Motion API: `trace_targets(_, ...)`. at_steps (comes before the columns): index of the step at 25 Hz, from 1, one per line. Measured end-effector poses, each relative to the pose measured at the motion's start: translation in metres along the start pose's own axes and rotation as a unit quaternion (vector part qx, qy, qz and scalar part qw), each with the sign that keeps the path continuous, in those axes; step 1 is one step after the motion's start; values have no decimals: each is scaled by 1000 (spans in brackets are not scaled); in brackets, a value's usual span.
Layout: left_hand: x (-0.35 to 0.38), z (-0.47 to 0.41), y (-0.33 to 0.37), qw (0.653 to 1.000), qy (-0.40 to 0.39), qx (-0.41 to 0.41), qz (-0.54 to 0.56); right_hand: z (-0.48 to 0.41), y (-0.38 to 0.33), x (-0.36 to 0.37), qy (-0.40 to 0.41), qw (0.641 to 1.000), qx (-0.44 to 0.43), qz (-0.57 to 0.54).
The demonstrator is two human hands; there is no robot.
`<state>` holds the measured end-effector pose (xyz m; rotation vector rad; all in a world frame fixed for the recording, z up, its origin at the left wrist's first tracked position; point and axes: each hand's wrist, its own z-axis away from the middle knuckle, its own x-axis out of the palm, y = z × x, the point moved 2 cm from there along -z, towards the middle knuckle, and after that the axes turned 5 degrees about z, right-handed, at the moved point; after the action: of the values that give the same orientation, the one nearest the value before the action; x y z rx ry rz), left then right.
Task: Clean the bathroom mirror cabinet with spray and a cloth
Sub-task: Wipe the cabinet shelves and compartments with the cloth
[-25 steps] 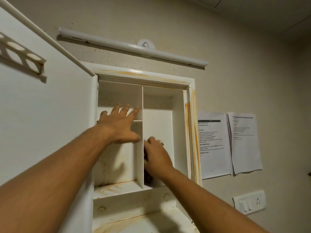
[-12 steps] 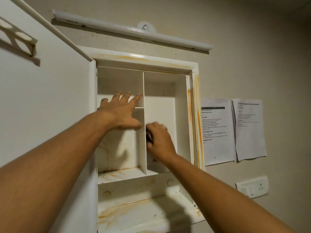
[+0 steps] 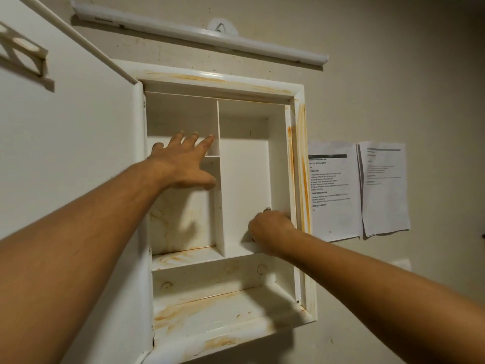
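Fingers (image 3: 206, 144) of left hand (image 3: 183, 166) spread flat, holding nothing, braced at small shelf (image 3: 212, 155), upper-left compartment of cabinet (image 3: 223, 82); right hand (image 3: 271, 231) curled at right compartment's bottom-right corner, cloth hidden, grip unclear. Risk: orange stains (image 3: 303, 164) on frame smear; leaning may crack thin shelf

A long white light bar (image 3: 199, 32) is seen fixed to the beige wall (image 3: 380, 61), high above the left fingers (image 3: 195, 140) and slanting down to the right. A round white mount (image 3: 220, 27) is spotted just behind its middle. Well to the right of those fingers, two printed sheets are stuck side by side, edges meeting: the left sheet (image 3: 334, 190) is headed by a dark band, while the right sheet (image 3: 384, 187) is sparsely printed. Lower right, a white switch plate (image 3: 401, 264) is only partly glimpsed.
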<state>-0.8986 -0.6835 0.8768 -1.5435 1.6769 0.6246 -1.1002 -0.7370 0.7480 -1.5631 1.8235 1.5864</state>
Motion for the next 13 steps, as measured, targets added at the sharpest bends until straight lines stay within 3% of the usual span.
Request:
trace_targets(3,3,-1,2,1000,2,-2,-11,-8,-6,-6,1,985,39,-168)
trace_targets(7,2,-1,2,1000,16,6,-18,-9,-39,-12,21,930,3,-367)
trace_targets(9,2,1,2,1000,16,3,-17,-7,-39,-3,22,917,-17,-398)
trace_targets(13,4,-1,1,1000,13,1,-17,-16,-32,3,13,932,-10,-362)
